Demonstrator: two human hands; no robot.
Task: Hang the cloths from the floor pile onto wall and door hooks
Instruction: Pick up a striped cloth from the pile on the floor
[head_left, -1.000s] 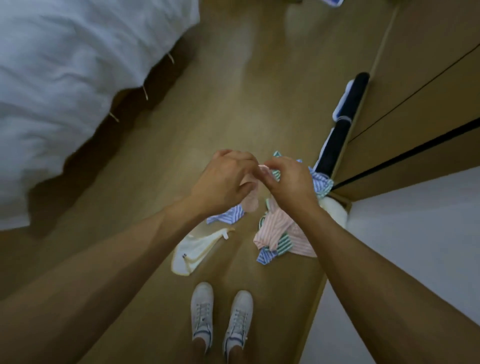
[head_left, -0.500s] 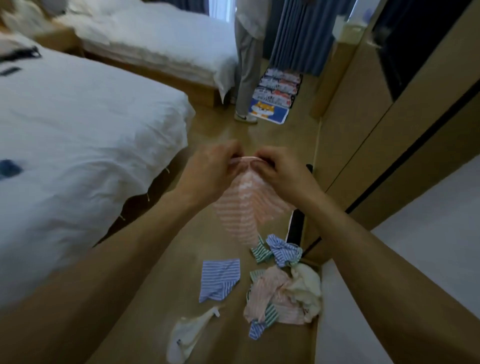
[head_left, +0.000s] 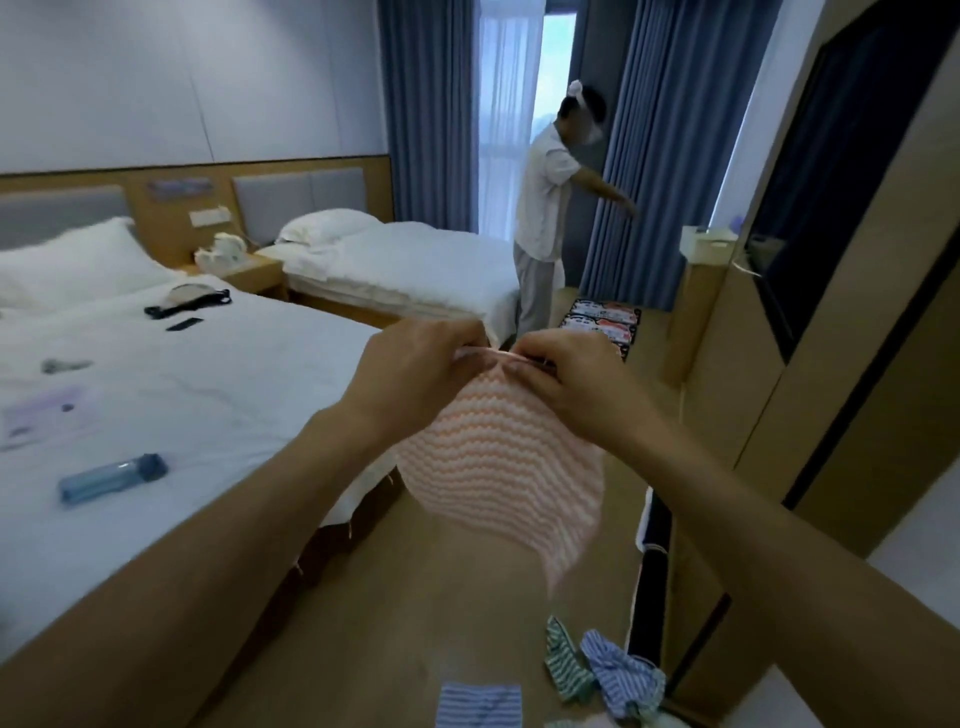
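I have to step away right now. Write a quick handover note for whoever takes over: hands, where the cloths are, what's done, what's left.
Left hand and right hand both pinch the top edge of the pink striped cloth, held up and hanging free above the floor.
On the floor: blue striped cloth, green striped cloth, crumpled blue striped cloth.
Done: one cloth picked up. No hook in view, none seen hung.
Left: hang this cloth, then the rest.
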